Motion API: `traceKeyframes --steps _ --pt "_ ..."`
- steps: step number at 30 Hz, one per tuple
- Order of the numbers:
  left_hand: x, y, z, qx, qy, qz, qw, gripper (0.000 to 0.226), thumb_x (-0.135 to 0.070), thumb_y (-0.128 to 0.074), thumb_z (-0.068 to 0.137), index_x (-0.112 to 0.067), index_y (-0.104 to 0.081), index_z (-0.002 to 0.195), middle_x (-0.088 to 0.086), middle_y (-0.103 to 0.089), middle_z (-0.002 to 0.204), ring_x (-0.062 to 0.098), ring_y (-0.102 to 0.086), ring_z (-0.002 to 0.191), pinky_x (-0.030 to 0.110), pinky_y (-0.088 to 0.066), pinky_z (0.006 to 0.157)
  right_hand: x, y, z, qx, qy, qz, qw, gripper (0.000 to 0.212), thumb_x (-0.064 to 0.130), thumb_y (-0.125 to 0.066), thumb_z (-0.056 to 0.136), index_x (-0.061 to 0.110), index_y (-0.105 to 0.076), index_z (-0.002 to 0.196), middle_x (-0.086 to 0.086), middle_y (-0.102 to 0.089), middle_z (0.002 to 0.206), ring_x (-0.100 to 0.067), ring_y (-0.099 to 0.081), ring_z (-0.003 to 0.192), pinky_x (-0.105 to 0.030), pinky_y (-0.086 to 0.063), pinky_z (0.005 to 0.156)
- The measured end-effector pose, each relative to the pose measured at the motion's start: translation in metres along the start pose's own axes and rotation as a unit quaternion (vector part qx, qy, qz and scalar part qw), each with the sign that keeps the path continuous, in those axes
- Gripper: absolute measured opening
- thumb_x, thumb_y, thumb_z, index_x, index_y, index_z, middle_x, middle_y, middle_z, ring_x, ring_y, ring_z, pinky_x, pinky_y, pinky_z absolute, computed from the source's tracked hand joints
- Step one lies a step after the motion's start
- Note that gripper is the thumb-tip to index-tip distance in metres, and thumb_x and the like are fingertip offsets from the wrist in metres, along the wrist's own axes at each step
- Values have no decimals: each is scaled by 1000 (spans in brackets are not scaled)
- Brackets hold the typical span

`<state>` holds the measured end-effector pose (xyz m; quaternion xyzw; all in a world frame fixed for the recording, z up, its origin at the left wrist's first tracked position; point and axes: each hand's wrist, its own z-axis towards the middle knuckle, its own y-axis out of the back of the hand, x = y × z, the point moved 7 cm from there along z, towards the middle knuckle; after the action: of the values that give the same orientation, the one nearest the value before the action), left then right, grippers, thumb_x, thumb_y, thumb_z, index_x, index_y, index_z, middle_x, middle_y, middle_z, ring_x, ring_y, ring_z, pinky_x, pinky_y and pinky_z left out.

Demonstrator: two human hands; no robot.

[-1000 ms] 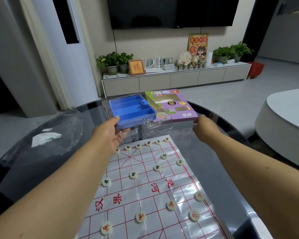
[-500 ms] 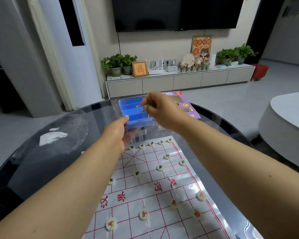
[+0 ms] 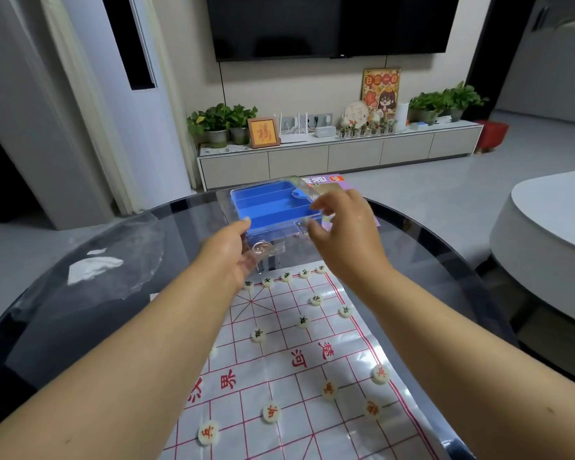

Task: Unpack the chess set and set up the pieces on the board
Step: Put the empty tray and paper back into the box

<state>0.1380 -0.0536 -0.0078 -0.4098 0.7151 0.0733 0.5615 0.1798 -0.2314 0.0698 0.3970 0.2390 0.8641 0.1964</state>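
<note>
Item: plastic board sheet [image 3: 299, 376], white with a red grid, lying flat on the dark glass table [image 3: 80, 327]; its long axis runs from the near edge away toward the far rim. Round pale pieces with red characters [image 3: 270, 412] sit on its near half, pieces with dark characters [image 3: 302, 321] on its far half, a row of them along the far edge.

Item: left hand [image 3: 228, 257], just beyond the sheet's far edge. Thumb and fingers are curled onto the near left corner of a clear plastic case [image 3: 263, 247], gripping it; the fingertips below are hidden.

Item: right hand [image 3: 342, 237], beside it. Thumb and forefinger are parted slightly and curved over the case's right edge; whether they pinch the clear lid cannot be told.

Item: blue tray [image 3: 269, 207], inside the case, divided into long troughs that run left to right, open side up.

Item: purple box [image 3: 332, 180], lying flat just behind the tray, mostly hidden by the right hand.

Item: crumpled clear wrap [image 3: 113, 257], well apart at the table's left.
</note>
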Motion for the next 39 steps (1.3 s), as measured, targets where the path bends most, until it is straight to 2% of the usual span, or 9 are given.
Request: traceKeyframes --steps 8,11,16,19,22,26,29,34,39 --pt "6 -20 2 14 0 -4 1000 24 -18 -62 92 -8 -62 114 9 -71 104 20 -72 75 25 -54 47 -52 6 -16 -91 -306 118 940 85 39 -80 70 12 -30 134 -8 -31 137 -25 -32 129 -37 -31 108" --pt "7 -25 -2 4 3 -10 1000 23 -17 -62 92 -8 -62 113 5 -69 96 16 -69 65 20 -47 39 -67 -2 -23 -106 -394 196 892 92 40 -82 67 11 -26 134 -11 -26 139 -29 -38 125 -43 -38 105" --pt "6 -33 -4 18 3 -6 1000 22 -15 -60 94 -7 -60 113 9 -71 104 19 -71 68 23 -51 43 -79 -30 -36 -62 -493 388 776 77 37 -79 72 6 -34 126 -13 -48 122 -29 -54 112 -34 -45 85" --pt "7 -40 -4 33 -7 8 999 25 -16 -59 94 -4 -60 117 14 -69 112 22 -71 77 25 -53 44 -62 -48 -36 6 -458 562 689 29 24 -66 88 5 -49 102 -15 -57 101 -30 -60 103 -37 -50 96" --pt "9 -46 -3 51 -2 25 998 26 -17 -60 94 -4 -61 116 13 -69 112 22 -71 77 27 -55 47 -56 -46 -32 -13 -424 633 647 24 16 -58 93 1 -52 110 -18 -62 98 -28 -64 90 -34 -57 82" --pt "8 -62 -6 99 -3 73 992 14 -20 -57 96 -9 -63 101 6 -73 81 17 -70 64 30 -59 61 -66 -34 -26 -56 -414 647 638 18 9 -56 92 0 -52 108 -21 -61 100 -29 -66 88 -33 -59 73" --pt "12 -76 -7 121 -7 99 988 13 -20 -55 97 -10 -62 94 4 -70 75 18 -68 66 33 -57 72 -73 -30 -24 -68 -413 640 645 33 9 -57 90 2 -48 121 -18 -62 98 -26 -67 80 -31 -60 66" --pt "18 -86 2 131 -6 143 981 37 -39 -44 100 -8 -63 108 11 -72 97 24 -70 86 36 -58 77 -82 -27 -20 -85 -409 655 629 39 13 -57 91 6 -46 128 -20 -64 115 -26 -68 83 -35 -60 69" --pt "24 -72 35 73 38 165 983 63 -55 -26 100 -5 -51 129 22 -53 133 34 -53 121 43 -46 101 -99 -12 -15 -114 -414 634 643 38 14 -58 90 4 -48 126 -23 -63 118 -32 -68 97 -43 -56 85"
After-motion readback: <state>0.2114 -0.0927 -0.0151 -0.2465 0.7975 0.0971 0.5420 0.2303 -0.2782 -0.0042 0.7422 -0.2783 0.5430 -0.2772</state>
